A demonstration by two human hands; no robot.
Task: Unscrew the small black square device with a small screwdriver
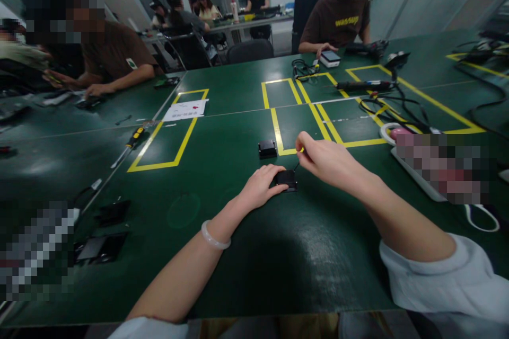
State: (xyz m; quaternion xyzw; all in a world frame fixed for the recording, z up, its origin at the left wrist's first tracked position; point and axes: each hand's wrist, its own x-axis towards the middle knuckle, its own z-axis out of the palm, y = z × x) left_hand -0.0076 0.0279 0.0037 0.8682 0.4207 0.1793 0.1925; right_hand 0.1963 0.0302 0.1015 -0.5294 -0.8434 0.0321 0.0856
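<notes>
On the green table, my left hand grips a small black part between thumb and fingers. My right hand is closed around a small screwdriver; a bit of yellow shows at the fingers, and its dark shaft slants down to the part's upper right edge. The exact contact of the tip is too small to make out. Just beyond my left hand a second black part sits by the yellow tape corner.
A yellow-black screwdriver and a paper sheet lie to the left, black pieces at the near left. Cables, a soldering iron and a tape roll are at right. People sit across the table.
</notes>
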